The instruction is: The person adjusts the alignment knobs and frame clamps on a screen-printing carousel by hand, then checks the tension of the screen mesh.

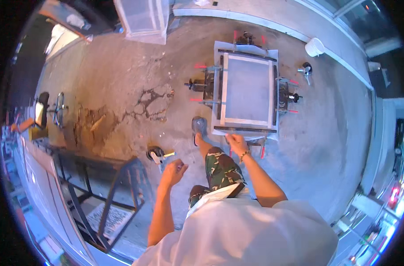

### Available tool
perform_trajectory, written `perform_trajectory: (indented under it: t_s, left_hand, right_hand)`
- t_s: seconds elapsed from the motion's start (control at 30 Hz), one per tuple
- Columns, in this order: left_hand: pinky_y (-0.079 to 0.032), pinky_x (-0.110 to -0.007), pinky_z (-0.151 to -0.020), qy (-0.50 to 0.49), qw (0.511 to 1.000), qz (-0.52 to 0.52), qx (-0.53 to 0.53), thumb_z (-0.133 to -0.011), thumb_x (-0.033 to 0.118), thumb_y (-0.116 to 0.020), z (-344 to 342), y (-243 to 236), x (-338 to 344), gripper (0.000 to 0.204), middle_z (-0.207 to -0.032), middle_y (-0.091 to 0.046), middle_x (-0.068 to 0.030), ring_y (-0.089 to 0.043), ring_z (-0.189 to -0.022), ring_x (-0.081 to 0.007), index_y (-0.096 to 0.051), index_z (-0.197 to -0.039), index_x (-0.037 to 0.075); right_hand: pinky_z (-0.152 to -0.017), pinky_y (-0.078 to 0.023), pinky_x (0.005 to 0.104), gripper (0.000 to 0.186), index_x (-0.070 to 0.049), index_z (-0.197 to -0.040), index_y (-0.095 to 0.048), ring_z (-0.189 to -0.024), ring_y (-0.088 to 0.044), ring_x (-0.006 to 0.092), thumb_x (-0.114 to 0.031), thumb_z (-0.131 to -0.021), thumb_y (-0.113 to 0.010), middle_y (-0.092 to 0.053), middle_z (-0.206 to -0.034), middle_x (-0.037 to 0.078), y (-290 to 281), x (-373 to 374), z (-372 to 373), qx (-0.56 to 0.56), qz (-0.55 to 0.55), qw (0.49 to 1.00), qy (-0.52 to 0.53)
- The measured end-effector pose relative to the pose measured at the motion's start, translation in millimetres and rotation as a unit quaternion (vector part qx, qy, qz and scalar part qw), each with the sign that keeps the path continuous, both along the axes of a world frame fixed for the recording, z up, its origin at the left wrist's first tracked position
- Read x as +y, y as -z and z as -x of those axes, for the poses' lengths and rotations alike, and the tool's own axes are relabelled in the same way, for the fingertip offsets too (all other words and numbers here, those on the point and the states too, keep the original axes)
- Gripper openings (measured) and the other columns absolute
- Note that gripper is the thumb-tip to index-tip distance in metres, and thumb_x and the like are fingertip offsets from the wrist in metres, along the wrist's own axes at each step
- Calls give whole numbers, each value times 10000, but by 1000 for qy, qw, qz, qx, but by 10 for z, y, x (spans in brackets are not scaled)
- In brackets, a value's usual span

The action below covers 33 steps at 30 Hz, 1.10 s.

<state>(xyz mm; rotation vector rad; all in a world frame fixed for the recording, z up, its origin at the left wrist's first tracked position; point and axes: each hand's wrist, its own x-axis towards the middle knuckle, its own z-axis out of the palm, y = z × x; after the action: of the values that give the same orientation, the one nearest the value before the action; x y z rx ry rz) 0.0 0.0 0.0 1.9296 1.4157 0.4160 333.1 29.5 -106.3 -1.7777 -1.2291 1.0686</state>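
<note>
Taped panel (250,91) lies ahead of the person, right of centre, seemingly raised over the floor (335,155). 4 dark bars (220,82), one per edge, probably to spread load along each side. 8 red-tipped rods (293,82), two per side; I read them as clamp parts, paired to even out the hold. Wheel-like dark units (196,85): 3 visible, at left, right and far sides; near side too hidden to call. Right hand (238,146): fingers bunched at panel's near edge; can't tell if they touch or grip it. Left hand (171,174): fingers loosely curled in the air, nothing visible in them, exact gap can't tell; probably just idle. 2 casters (155,153): one just beyond left hand, one well right of panel. 1 white bucket (315,47) farther right, likely parked aside.
</note>
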Motion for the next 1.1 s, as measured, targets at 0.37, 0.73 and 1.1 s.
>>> perform_trajectory:
  t_s: [0.37,0.73,1.1]
  left_hand:
    - [-495,-427,-679,207,948,232,63,-822,255,-632,-270,-201,1137,240,-791,-650,-190,-643,-766,-363,-631,-853,17]
    - [-509,-402,-695,431,866,235,90,-819,267,-648,-695,185,3554,251,-768,-662,-167,-663,-753,-302,-649,-833,16]
    - [-507,-434,-766,592,723,240,264,-805,312,-661,-757,1286,4847,327,-867,-666,-204,-651,-858,-363,-642,-989,43]
  right_hand:
    - [-521,-356,415,663,31,-651,-532,-518,-448,264,-610,-815,-567,-468,-576,191,-180,484,1188,91,149,984,35]
    - [-553,-436,398,530,-13,-748,-594,-575,-583,271,-539,-816,-611,-596,-660,146,191,1459,1063,69,135,939,309]
    - [-451,-444,314,354,-16,-748,-592,-520,-578,140,-357,-831,-635,-607,-623,68,1293,2259,2467,52,196,786,584]
